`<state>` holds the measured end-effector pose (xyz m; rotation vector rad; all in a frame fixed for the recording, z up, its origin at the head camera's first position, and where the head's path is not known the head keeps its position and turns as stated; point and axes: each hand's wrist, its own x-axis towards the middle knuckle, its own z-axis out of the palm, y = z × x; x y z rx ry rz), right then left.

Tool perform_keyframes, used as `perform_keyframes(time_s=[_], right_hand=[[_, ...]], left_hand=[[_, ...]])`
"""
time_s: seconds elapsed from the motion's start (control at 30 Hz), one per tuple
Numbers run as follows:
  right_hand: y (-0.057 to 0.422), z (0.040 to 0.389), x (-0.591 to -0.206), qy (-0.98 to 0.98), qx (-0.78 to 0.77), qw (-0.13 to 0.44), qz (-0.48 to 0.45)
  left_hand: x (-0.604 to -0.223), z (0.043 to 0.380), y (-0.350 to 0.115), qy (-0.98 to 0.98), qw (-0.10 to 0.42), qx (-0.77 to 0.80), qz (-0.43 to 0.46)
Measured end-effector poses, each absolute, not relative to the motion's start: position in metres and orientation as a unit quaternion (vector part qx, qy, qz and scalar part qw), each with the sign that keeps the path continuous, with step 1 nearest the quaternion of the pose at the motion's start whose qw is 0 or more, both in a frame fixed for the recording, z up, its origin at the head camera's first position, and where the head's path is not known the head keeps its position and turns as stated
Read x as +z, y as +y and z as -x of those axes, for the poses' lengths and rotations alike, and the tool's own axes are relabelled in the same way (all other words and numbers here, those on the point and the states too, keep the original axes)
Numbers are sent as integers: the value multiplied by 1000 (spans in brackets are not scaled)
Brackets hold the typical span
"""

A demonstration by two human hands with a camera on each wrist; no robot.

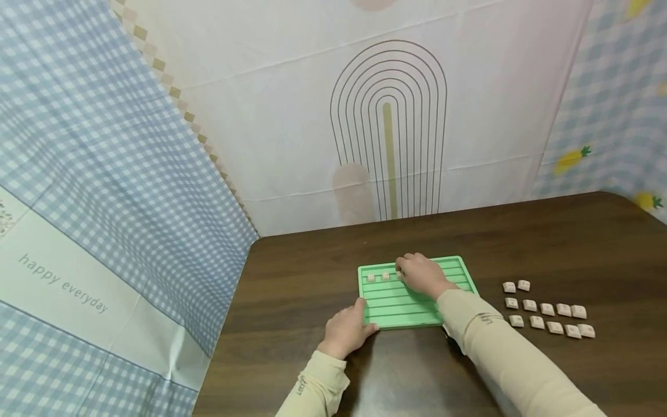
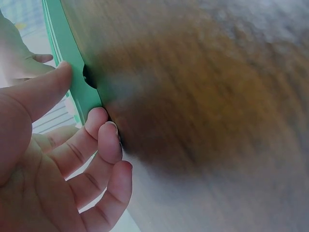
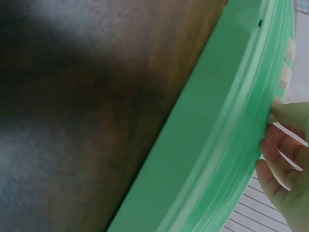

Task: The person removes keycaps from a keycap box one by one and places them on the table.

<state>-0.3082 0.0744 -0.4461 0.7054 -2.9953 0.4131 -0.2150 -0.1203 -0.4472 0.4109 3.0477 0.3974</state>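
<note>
A green ridged tray point(image 1: 401, 315) lies on the table. My left hand point(image 1: 346, 329) grips its near left corner; in the left wrist view, the thumb point(image 2: 48, 87) and curled fingertips touch the tray's side wall point(image 2: 77, 58). Over the upper rows, my right hand point(image 1: 422, 273) pinches a white keycap point(image 3: 276, 107) between thumb and fingers, at the tray's ridges. Left of it, two white keycaps point(image 1: 371, 278) point(image 1: 385, 276) sit apart in the top row. The right hand partly hides the held keycap in the head view.
Several white keycaps with dark marks point(image 1: 547, 308) lie in loose rows on the brown wooden table point(image 1: 292, 278), right of the tray. A printed cloth point(image 1: 292, 145) hangs behind the table, and a blue checked cloth point(image 1: 130, 145) hangs at the left.
</note>
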Motion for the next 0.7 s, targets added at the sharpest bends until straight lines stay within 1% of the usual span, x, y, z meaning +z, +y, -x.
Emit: perform_keyframes(time_s=[0.17,0.37,0.5,0.7], right_hand=[[74,308,-448,-966,115,40,-228],[88,302,-440,-959,160,61,-224],[116,297,-421,-957,179,70,-219],[187,290,-393,-968,151,86,-180]], left_hand=[[-449,219,-119,983,13,123,-134],[-449,218,-115,982,34,131,-132],[-448,217,-115,981,37,132,-134],[-446,216,-120,982,38,127,-134]])
